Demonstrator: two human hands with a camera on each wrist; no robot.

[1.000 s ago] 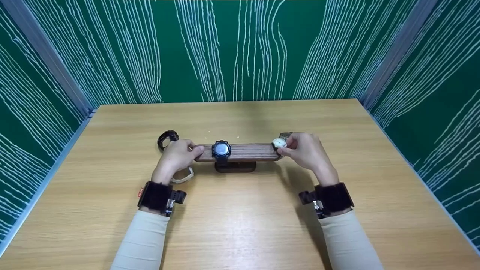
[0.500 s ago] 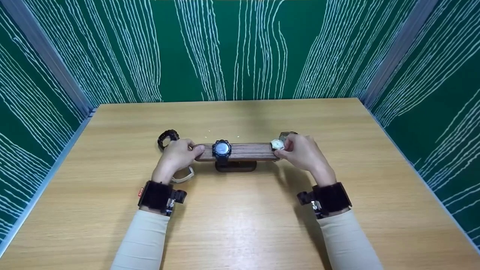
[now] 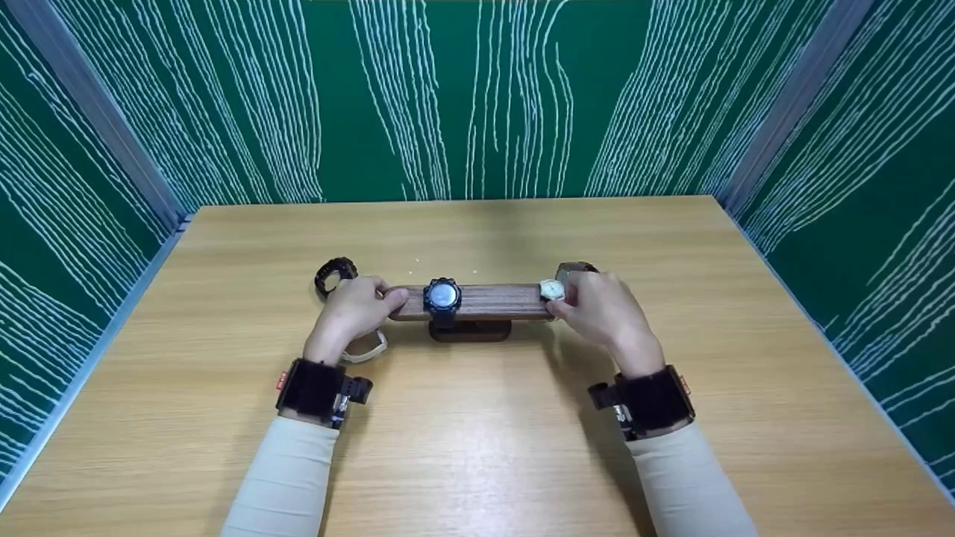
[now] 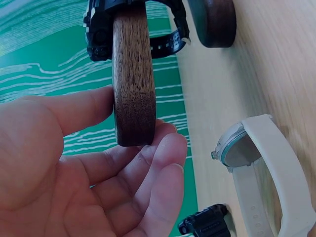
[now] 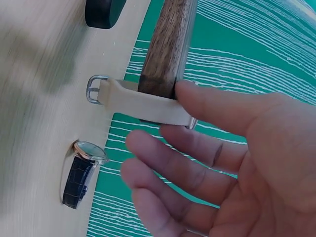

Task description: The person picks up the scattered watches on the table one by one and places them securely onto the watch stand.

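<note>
A wooden watch stand has a long brown bar (image 3: 498,302) on a dark base (image 3: 470,332). My left hand (image 3: 354,307) holds the bar's left end between thumb and fingers. Around the bar, left of its middle, sits a black watch (image 3: 443,295) with its face up. At the other end, my right hand (image 3: 606,307) pinches a small pale-strapped watch (image 3: 552,289), face up. Its buckled cream strap (image 5: 148,107) loops around the end of the bar in the right wrist view, with my thumb at the bar's edge and the other fingers loosely bent below.
Left of the stand lie a black watch (image 3: 326,276) and a white-strapped watch (image 4: 276,163), the latter partly behind my left hand. A watch with a dark leather strap (image 5: 76,182) rests on the table beyond my right hand. Green patterned walls border the table (image 3: 477,447).
My right hand has shifted slightly left, bringing the pale-strapped watch further onto the bar's right end. My left hand keeps its hold on the other end.
</note>
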